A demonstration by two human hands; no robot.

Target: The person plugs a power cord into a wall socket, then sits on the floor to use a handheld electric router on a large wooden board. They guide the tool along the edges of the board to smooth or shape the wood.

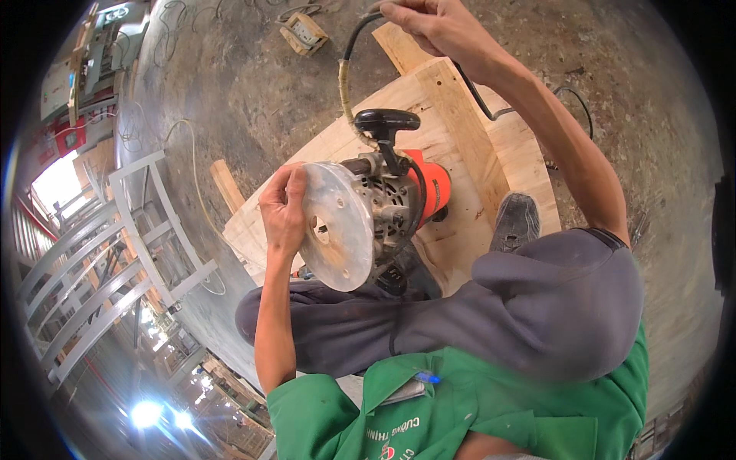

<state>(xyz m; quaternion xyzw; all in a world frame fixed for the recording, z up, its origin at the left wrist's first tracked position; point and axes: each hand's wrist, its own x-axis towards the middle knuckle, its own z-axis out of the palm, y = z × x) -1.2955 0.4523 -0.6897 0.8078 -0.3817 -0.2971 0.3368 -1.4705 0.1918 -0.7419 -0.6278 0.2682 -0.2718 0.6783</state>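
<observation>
A handheld router with an orange motor housing (435,184) lies tilted on its side over my lap, its round clear base plate (337,230) turned to the left. My left hand (284,211) grips the rim of that plate, fingers curled round its edge. A black knob handle (387,120) sticks up from the router's far side. Beyond it, my raised right hand (429,27) pinches the black power cord (354,38), which runs down to the router with a pale taped stretch. Another length of the cord passes under my right wrist.
Pale plywood (460,146) lies on the concrete floor under the router, with my shoe (517,218) on it. Far off sits a small wooden-sided box (304,34). At the left stand white slatted frames (92,299); a pale cable (192,153) crosses the floor.
</observation>
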